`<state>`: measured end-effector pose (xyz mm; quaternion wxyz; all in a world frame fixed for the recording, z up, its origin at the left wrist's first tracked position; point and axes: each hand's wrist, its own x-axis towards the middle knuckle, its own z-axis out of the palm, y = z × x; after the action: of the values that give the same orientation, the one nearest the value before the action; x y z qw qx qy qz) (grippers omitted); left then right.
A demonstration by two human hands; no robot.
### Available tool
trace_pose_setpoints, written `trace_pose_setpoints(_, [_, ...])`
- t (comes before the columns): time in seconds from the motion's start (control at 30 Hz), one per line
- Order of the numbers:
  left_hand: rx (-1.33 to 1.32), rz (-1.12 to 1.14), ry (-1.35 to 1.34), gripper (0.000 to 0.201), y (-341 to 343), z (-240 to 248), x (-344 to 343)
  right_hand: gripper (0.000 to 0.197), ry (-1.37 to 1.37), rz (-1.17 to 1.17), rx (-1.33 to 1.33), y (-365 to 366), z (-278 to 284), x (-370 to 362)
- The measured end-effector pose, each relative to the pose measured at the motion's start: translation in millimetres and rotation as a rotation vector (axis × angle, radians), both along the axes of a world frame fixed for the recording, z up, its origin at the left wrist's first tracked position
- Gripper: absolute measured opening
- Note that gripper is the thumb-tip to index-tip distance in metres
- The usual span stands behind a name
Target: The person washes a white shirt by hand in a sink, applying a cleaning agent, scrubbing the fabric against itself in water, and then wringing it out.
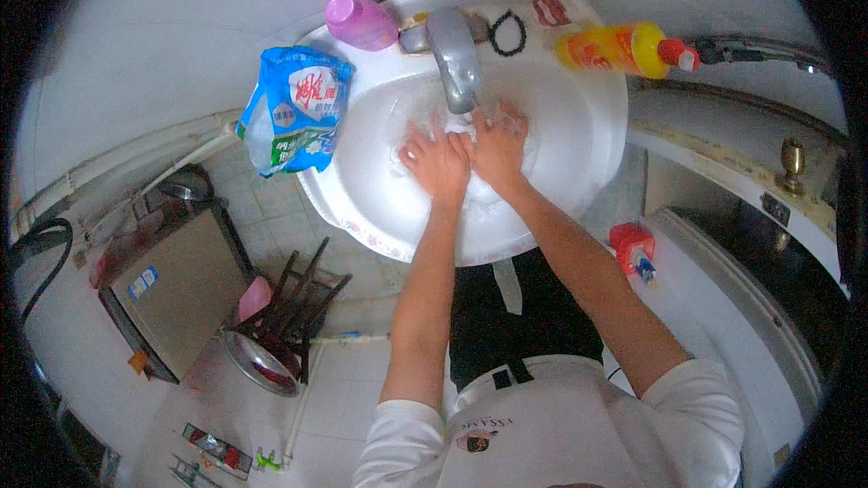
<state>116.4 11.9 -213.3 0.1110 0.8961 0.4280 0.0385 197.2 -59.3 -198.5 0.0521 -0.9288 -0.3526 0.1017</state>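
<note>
Both your hands, left hand (437, 163) and right hand (498, 140), pressed open-fingered on white cloth (452, 126) in the sink (579, 140). Suds remained; rinsing seemed unfinished.

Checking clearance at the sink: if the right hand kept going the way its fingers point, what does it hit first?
The right hand points up-image toward the back of the white sink. First in line looks like the grey faucet spout, just left of the fingertips; if it passes that, the basin's back wall. Depth is unclear.

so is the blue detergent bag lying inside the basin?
No. The blue bag sits on the sink's left rim, while both hands are in the basin under the faucet.
</note>
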Motion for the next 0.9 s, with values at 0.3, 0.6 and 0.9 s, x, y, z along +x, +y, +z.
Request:
trace_pose_setpoints(0.3, [-0.409, 0.212, -0.193, 0.030, 35.2, 0.6, 34.9, 0.057, 0.648, -0.175, 0.165, 42.5, 1.2, 45.0])
trace_pose_setpoints(0.6, [-0.531, -0.122, -0.595, 0.038, -8.6, 58.1, -46.2, 0.047, 0.568, 0.012, 0.557, -52.8, 53.6, -4.2])
trace_pose_setpoints(0.9, [0.019, 0.058, -0.032, 0.051, -20.1, 24.5, -21.2, 0.068, -0.112, -0.070, 0.206, -16.0, 27.0, -13.5])
